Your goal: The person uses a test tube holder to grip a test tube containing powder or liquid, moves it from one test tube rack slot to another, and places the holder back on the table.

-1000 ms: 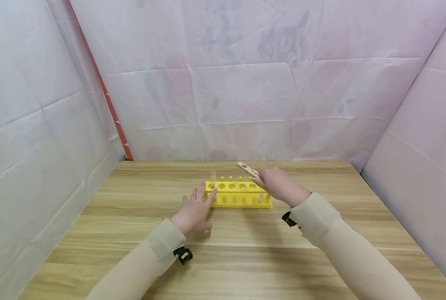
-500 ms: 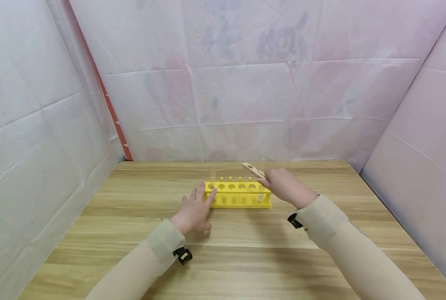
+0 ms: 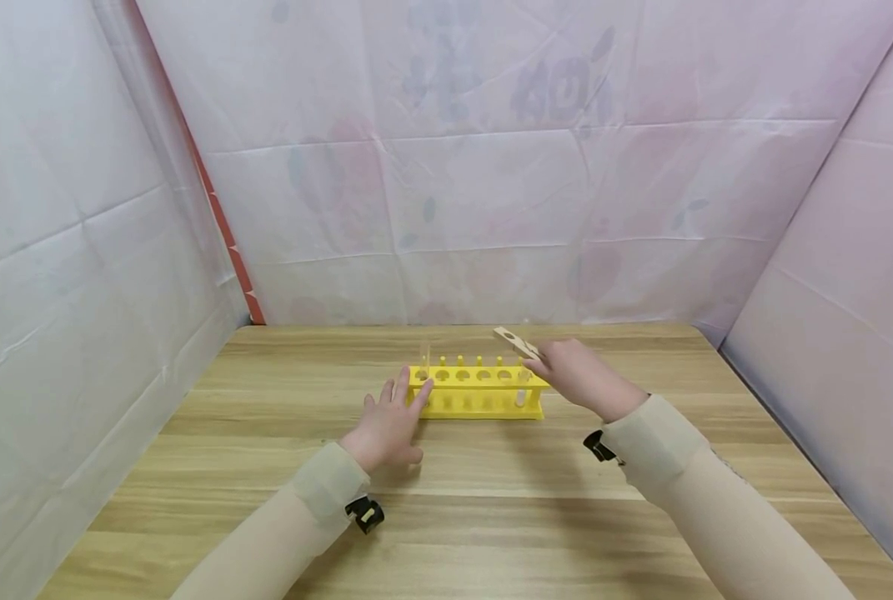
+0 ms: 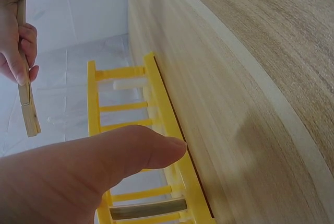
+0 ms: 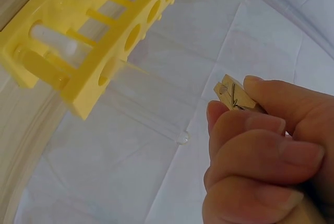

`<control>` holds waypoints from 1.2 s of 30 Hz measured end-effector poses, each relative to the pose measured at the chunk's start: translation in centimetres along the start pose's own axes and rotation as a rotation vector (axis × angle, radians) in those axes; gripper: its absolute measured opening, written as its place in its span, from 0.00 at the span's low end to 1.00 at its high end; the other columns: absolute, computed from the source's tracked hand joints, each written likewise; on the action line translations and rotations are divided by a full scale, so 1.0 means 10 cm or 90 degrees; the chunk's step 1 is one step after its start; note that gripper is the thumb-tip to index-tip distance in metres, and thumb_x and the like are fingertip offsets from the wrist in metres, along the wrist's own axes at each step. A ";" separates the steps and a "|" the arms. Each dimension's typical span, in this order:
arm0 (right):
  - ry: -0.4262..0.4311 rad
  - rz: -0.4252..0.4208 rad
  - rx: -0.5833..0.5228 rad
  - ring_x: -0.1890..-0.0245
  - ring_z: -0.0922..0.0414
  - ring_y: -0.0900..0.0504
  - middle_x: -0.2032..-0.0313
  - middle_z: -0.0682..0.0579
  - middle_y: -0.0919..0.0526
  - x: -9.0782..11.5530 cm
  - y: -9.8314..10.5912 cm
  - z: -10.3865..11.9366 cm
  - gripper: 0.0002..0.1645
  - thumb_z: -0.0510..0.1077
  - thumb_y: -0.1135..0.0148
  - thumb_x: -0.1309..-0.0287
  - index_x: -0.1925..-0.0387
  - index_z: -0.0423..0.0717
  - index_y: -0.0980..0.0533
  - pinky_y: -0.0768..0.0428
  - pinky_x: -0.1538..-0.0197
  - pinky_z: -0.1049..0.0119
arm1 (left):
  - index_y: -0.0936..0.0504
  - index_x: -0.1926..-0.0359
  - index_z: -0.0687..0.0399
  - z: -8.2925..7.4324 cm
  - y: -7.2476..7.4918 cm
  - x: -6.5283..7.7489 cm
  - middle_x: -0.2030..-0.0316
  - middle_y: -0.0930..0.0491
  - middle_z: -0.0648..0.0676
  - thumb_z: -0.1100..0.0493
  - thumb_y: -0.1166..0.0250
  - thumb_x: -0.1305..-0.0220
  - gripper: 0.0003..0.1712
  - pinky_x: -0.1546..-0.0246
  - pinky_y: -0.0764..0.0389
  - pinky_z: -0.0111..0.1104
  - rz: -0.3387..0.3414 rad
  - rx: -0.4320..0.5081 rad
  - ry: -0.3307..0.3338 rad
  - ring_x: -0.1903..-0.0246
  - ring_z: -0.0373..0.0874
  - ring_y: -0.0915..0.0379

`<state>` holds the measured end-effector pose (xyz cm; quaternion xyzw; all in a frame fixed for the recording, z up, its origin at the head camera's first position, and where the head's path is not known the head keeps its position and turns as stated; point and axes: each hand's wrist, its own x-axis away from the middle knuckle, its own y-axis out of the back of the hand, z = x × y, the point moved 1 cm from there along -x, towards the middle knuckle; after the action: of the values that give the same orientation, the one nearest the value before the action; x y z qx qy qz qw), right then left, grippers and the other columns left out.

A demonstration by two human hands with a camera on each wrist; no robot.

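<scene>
A yellow test tube rack (image 3: 484, 410) stands on the wooden table. My left hand (image 3: 389, 423), fingers spread, rests at its left end. The thumb (image 4: 156, 148) stretches across the rack in the left wrist view. In the rack's left end stands a clear test tube (image 3: 425, 357); the left wrist view shows brownish contents in a tube (image 4: 148, 209) there. My right hand (image 3: 581, 377) grips a wooden test tube clamp (image 3: 517, 343) beyond the rack's right end. Close by the clamp is the right-end test tube (image 5: 151, 104), upright in its hole with white contents (image 5: 55, 38) at the bottom.
The holes between the two tubes hold no tubes, and yellow pegs (image 3: 479, 361) rise behind them. Wood-grain tabletop (image 3: 461, 517) extends around the rack. Pale printed sheets (image 3: 484, 192) hang behind and at both sides.
My right hand has drawn a little to the right with the clamp, away from over the rack. The left hand and rack stay in place.
</scene>
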<state>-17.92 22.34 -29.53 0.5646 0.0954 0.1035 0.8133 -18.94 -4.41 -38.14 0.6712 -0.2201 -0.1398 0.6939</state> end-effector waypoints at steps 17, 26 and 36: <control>0.012 -0.021 0.005 0.85 0.59 0.40 0.85 0.52 0.36 0.06 0.04 -0.08 0.18 0.47 0.49 0.34 0.78 0.42 0.31 0.38 0.80 0.67 | 0.60 0.26 0.48 0.00 0.01 0.01 0.30 0.67 0.68 0.42 0.31 0.52 0.61 0.44 0.42 0.63 0.005 0.009 0.004 0.35 0.68 0.55; 0.011 -0.027 0.008 0.84 0.59 0.40 0.85 0.53 0.37 0.08 0.07 -0.11 0.18 0.48 0.48 0.34 0.77 0.42 0.30 0.38 0.79 0.66 | 0.60 0.26 0.48 0.00 0.00 -0.01 0.30 0.66 0.68 0.41 0.31 0.51 0.61 0.45 0.40 0.62 -0.002 -0.007 0.000 0.35 0.68 0.53; 0.003 -0.017 0.005 0.84 0.58 0.40 0.84 0.53 0.37 0.08 0.11 -0.13 0.18 0.49 0.49 0.34 0.76 0.41 0.30 0.38 0.79 0.66 | 0.60 0.26 0.49 0.01 0.00 -0.02 0.30 0.67 0.68 0.42 0.32 0.52 0.61 0.45 0.41 0.63 -0.006 -0.005 0.000 0.35 0.68 0.53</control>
<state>-17.52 24.11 -28.95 0.5661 0.1057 0.0935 0.8122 -19.12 -4.41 -38.13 0.6697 -0.2163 -0.1436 0.6958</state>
